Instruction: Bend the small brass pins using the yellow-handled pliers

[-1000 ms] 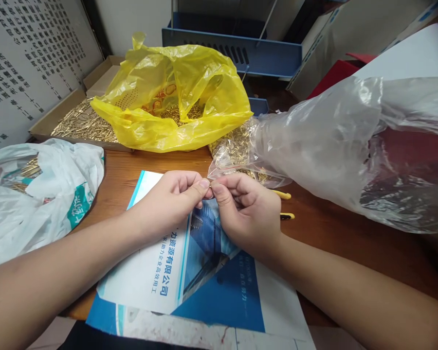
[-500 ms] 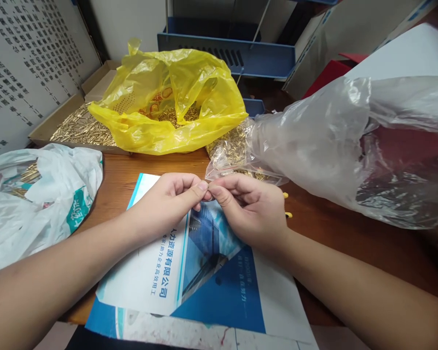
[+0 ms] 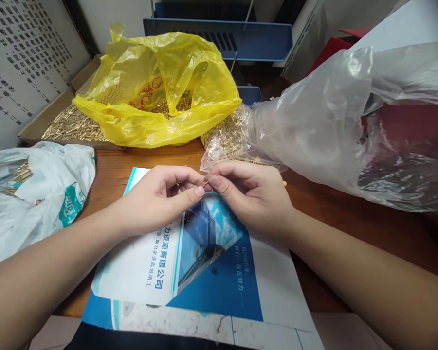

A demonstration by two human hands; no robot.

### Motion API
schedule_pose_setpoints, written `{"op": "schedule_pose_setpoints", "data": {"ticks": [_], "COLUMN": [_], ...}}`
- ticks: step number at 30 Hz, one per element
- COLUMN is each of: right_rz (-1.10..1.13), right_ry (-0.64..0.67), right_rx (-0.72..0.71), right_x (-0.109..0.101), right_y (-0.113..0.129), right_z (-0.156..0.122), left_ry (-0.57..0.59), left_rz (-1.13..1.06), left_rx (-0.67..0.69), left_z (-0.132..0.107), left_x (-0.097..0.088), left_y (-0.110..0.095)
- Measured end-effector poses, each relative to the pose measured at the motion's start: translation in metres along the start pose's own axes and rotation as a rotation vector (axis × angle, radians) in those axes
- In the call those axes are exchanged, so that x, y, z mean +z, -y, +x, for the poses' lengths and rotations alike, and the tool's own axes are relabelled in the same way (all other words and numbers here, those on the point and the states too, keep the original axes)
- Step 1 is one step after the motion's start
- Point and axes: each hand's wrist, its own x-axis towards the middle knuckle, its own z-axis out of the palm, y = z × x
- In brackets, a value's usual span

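My left hand (image 3: pixel 164 197) and my right hand (image 3: pixel 253 192) meet fingertip to fingertip above a printed blue-and-white folder (image 3: pixel 219 291). A tiny gold-coloured metal pin (image 3: pixel 205 183) shows between them, pinched by the thumb and forefinger of my right hand. Its other end lies at the closed thumb and fingers of my left hand, and most of it is hidden. Just behind my hands is a clear plastic bag (image 3: pixel 226 150) of similar small gold parts.
A yellow plastic bag (image 3: pixel 160 131) holding gold pieces stands at the back, beside a cardboard tray (image 3: pixel 25 132) of gold pins. At left lies a white bag (image 3: pixel 47 194) with longer pins. A large clear bag (image 3: pixel 314 131) covers the right. Behind stands a blue rack (image 3: pixel 263 41).
The view has shifted slightly, so the bags sit higher in the picture. My left thumb has lowered away from my right fingertips, and the small pin now shows between the hands.
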Motion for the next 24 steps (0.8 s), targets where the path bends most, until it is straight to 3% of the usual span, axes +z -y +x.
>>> {"op": "schedule_pose_setpoints", "data": {"ticks": [7, 12, 15, 20, 24], "right_rz": [-0.324, -0.323, -0.375, -0.914, -1.095], "right_ry": [0.117, 0.11, 0.128, 0.474, 0.589], "right_rx": [-0.247, -0.264, -0.144, 0.235, 0.258], "right_x": [-0.005, -0.003, -0.014, -0.041, -0.048], "right_y": [-0.003, -0.006, -0.001, 0.013, 0.01], "right_z": [0.001, 0.001, 0.004, 0.006, 0.001], "left_ry": [-0.131, -0.208, -0.2, -0.194, -0.187], "left_rz": [0.532, 0.555, 0.511, 0.467, 0.533], "left_rx": [0.203, 0.149, 0.051, 0.003, 0.104], "left_z": [0.002, 0.005, 0.005, 0.006, 0.007], "left_x": [-0.001, 0.0, 0.001, 0.002, 0.002], "left_y": [0.0, 0.004, 0.005, 0.011, 0.014]}}
